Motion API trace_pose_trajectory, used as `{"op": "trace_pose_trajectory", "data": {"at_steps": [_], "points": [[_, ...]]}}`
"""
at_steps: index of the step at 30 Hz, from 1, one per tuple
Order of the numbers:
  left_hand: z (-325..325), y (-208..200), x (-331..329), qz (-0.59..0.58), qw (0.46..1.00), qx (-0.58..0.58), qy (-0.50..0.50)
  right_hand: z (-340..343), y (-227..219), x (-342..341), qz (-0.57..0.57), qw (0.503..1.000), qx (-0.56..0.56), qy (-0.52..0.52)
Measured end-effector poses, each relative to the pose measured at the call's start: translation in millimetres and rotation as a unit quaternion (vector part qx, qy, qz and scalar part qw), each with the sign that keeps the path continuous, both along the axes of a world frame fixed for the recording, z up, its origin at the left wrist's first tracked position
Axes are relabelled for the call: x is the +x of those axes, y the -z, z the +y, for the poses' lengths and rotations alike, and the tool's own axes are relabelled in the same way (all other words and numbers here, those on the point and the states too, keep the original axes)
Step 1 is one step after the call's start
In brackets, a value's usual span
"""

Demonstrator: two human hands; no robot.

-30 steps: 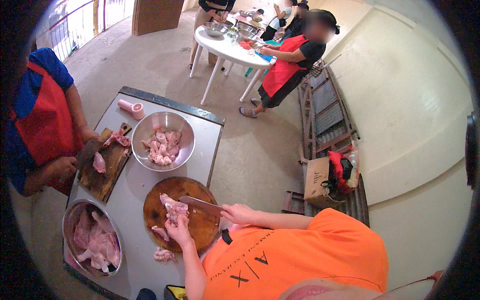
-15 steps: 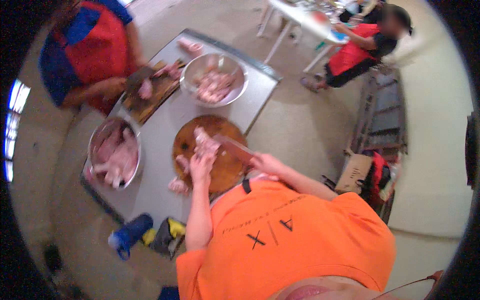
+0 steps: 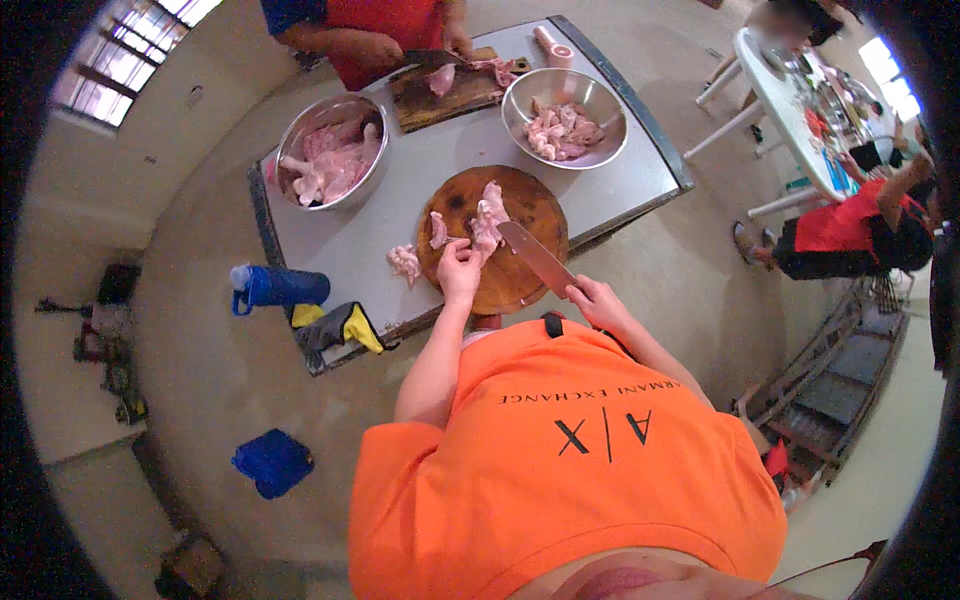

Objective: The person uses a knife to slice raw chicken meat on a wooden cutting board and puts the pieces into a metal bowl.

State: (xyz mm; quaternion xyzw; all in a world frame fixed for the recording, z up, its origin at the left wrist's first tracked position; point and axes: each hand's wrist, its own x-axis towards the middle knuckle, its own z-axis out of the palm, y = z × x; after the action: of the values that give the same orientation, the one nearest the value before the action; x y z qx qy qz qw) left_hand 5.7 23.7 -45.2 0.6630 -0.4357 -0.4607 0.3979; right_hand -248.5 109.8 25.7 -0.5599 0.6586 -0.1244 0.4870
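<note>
On a round wooden chopping board (image 3: 510, 285) lies a long piece of raw meat (image 3: 490, 215), pale pink, looking like chicken. My left hand (image 3: 460, 270) pinches its near end. A broad-bladed knife (image 3: 538, 256) is in my right hand (image 3: 594, 300), fingers wrapped round its handle. The blade slants to the far left, its tip against or just beside the right side of the meat; I cannot tell whether it touches. A small strip of meat (image 3: 438, 230) lies on the board left of the long piece. A heap of meat scraps (image 3: 405, 262) sits just off the board's left edge.
A steel bowl of cut meat (image 3: 618, 135) stands beyond the board, another with larger pieces (image 3: 376, 172) at far left. Across the table (image 3: 340, 240), a co-worker's hands (image 3: 375, 48) work with a knife at a rectangular board (image 3: 408, 112). A blue bottle (image 3: 290, 287) and gloves (image 3: 340, 328) lie at left.
My view has swung, so the table appears shifted right and turned. My left hand still grips the meat and my right the knife, its blade lying close to the meat in both frames.
</note>
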Motion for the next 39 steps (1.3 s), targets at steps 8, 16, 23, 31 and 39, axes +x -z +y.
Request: {"op": "trace_pose_trajectory", "data": {"at_steps": [8,16,23,31,39], "points": [[-6,-9,-27,-0.198,0.965,-0.171,0.001,-19,6,-7,0.038,0.997,-0.042,-0.059],[-14,-9,-38,-0.256,0.956,-0.139,-0.024,-33,-12,-15,0.050,0.991,-0.013,-0.123],[-15,-1,-28,-0.144,0.985,-0.080,-0.055,-32,-1,-11,0.065,0.989,-0.022,-0.127],[-16,8,-18,-0.107,0.991,-0.069,-0.035,-18,10,-6,0.042,0.994,-0.053,-0.080],[-22,15,-11,-0.031,0.999,-0.017,-0.016,-24,37,-7,0.037,0.991,-0.088,-0.089]]}}
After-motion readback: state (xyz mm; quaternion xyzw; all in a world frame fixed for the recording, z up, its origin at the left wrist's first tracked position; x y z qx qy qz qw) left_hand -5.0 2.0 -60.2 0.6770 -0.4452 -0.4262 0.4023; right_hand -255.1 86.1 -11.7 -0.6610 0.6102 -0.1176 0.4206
